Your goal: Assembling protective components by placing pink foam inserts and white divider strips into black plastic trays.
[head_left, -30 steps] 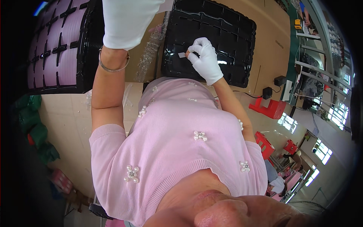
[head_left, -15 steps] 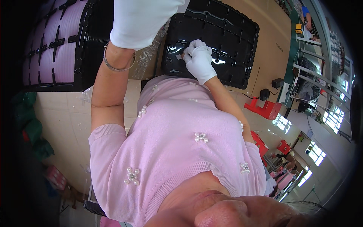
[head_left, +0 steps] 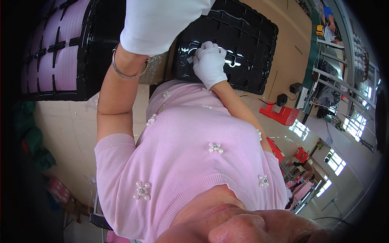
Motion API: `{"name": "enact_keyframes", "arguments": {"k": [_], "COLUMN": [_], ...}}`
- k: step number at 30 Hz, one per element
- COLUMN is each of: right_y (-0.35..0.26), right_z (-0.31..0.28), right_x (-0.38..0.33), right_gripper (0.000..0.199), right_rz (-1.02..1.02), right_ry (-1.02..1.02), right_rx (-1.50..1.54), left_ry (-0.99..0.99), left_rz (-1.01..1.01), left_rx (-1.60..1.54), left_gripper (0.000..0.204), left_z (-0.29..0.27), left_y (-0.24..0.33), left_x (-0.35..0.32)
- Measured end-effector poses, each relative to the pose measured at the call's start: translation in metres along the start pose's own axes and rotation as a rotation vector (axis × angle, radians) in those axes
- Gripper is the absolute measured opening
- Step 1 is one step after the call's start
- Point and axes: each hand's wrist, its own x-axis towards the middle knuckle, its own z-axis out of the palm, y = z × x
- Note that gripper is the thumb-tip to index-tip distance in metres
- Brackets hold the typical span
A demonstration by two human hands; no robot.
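My right hand [head_left: 209,65], in a white glove, rests on a shiny black plastic tray [head_left: 247,48] with notched edges. Its fingers are curled together near the tray's left part. A small pale piece [head_left: 189,60] shows beside the fingertips; whether they grip it I cannot tell. Closer to the camera, my left hand [head_left: 164,24], also white-gloved, reaches over the tray's upper left corner. The top edge of the picture cuts off most of its fingers, so its grip is hidden.
A black ribbed container [head_left: 103,52] with pale pink layers and cross-shaped black pieces stands at left. Brown cardboard [head_left: 293,52] lies beyond the tray. Crumpled clear plastic [head_left: 154,65] sits below my left hand. A red object [head_left: 279,113] and black adapters [head_left: 282,99] are at right.
My left hand has shifted slightly right and down. The right hand has moved a little left on the tray, its fingers still curled.
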Motion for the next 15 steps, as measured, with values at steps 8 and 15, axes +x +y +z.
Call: {"name": "enact_keyframes", "arguments": {"k": [8,15], "right_y": [-0.001,0.006], "right_z": [0.002,0.009], "right_x": [0.0,-0.005], "right_gripper": [0.012,0.013], "right_rz": [-0.016,-0.082], "right_ry": [0.007,0.017], "right_rx": [-0.084,-0.073], "left_ry": [-0.105,-0.088], "left_rz": [-0.24,-0.199], "left_rx": [-0.082,0.041], "left_gripper": [0.007,0.008], "left_z": [-0.006,-0.003], "left_y": [0.027,0.028], "left_x": [0.003,0.006]}}
